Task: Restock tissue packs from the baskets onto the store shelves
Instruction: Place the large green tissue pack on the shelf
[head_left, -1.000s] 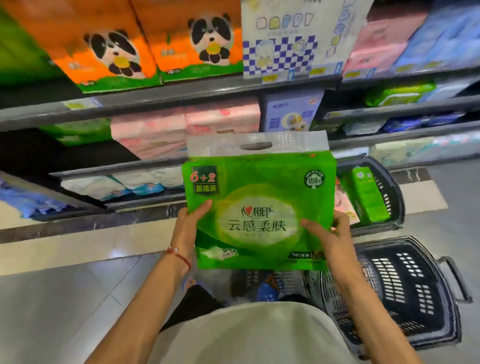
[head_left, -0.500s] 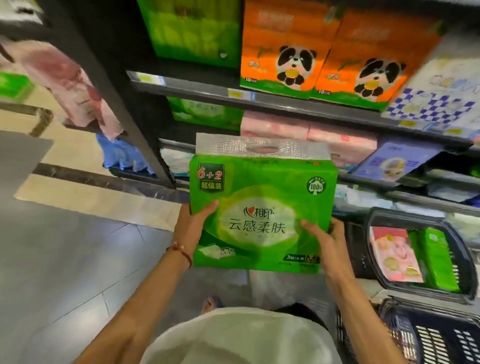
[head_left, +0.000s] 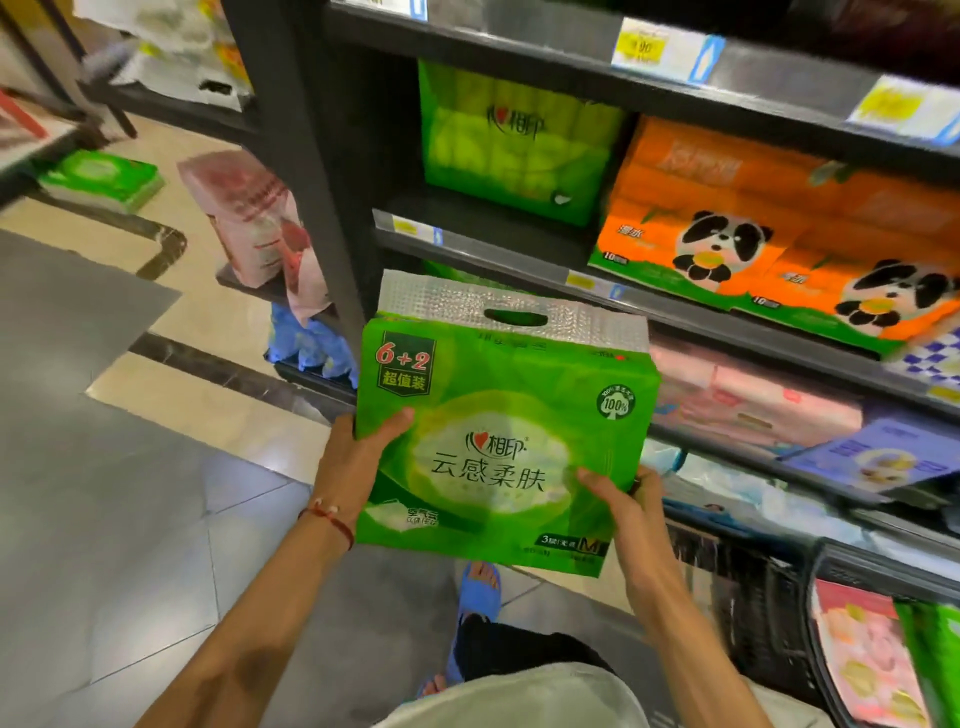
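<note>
Left hand (head_left: 358, 457) is clamped on the lower-left edge of the green tissue pack (head_left: 498, 441): thumb laid across the front face, fingers hidden behind. Right hand (head_left: 623, 512) is curled round the lower-right corner, thumb on the front, fingertips wrapped to the far side. The pack is thus gripped between both hands, roughly upright w/ a slight tilt, and is held out in front of the person, clear of the shelving (head_left: 691, 317) and not yet set on any level.

Pack wrap is bright green plastic. A pale oval w/ dark Chinese lettering is printed at centre, a red "6+2" badge at top left, a round "100%" mark at top right and an "M" at bottom right. A silvery textured carry flap w/ an oval hand slot is seen along the top.

A red string bracelet (head_left: 332, 519) is worn on the left wrist. A blue sandal (head_left: 480, 587) is visible below the pack on the grey tiled floor (head_left: 104, 519).

Beyond the pack, a green shelf pack (head_left: 514, 140) of the same brand is stocked one level up, w/ orange panda packs (head_left: 727, 234) just beside it to the right. Pink packs (head_left: 743, 400) are stacked on the level below. Yellow price tags (head_left: 644, 49) are fixed to the shelf edges; figures are too blurred to read.

At bottom right a black basket (head_left: 826, 571) is seen, w/ a pink basket pack (head_left: 862, 649) and a green one beside it inside.
</note>
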